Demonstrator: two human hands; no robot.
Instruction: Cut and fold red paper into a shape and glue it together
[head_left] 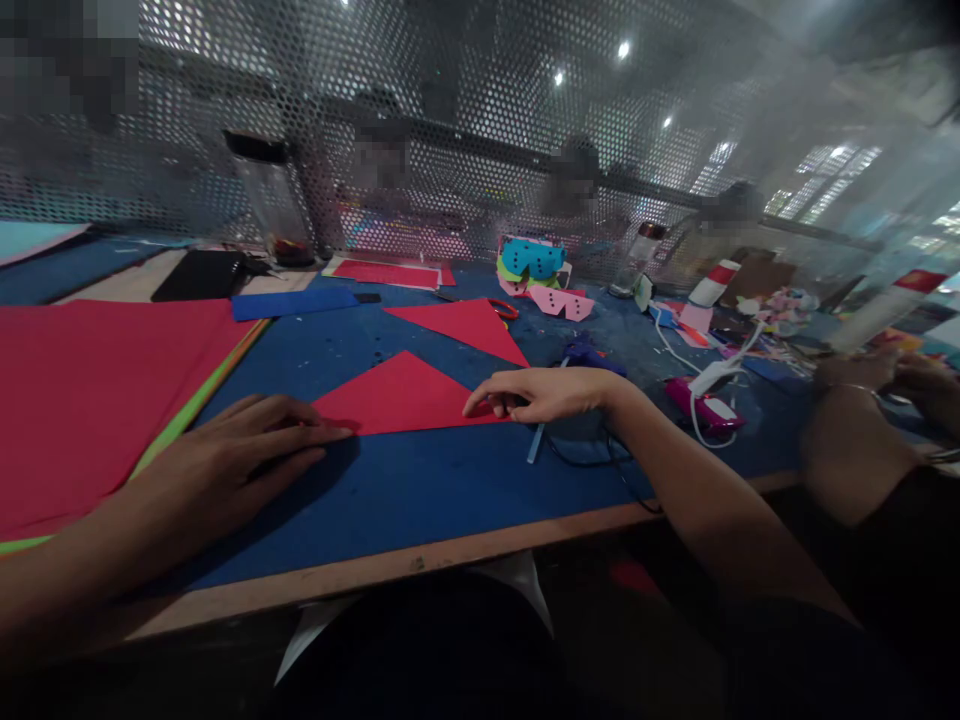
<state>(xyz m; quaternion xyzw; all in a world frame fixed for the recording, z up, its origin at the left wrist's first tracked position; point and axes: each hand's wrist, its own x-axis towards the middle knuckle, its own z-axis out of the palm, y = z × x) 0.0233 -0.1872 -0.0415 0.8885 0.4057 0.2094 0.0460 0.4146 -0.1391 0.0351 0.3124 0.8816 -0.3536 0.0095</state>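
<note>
A red paper triangle [405, 395] lies flat on the blue table, its long edge toward me. My left hand [255, 450] rests at its left corner, fingers stretched out and touching the paper. Toward the right corner, my right hand [544, 393] presses bent, slightly parted fingertips on the sheet; its palm hides part of that corner. Neither hand grips anything. Just behind lies a second red paper piece [472, 325]. Beside my right hand is a dark blue glue gun [592, 355] with a clear glue stick [535, 445] sticking out below.
Large red sheets [112, 400] cover the left side. Orange-handled scissors [506, 310], a blue strip [292, 303], paper masks [532, 262] and a jar [270, 200] stand farther back. A magenta device [705, 410] with white cable lies right, near another person's hands [862, 385].
</note>
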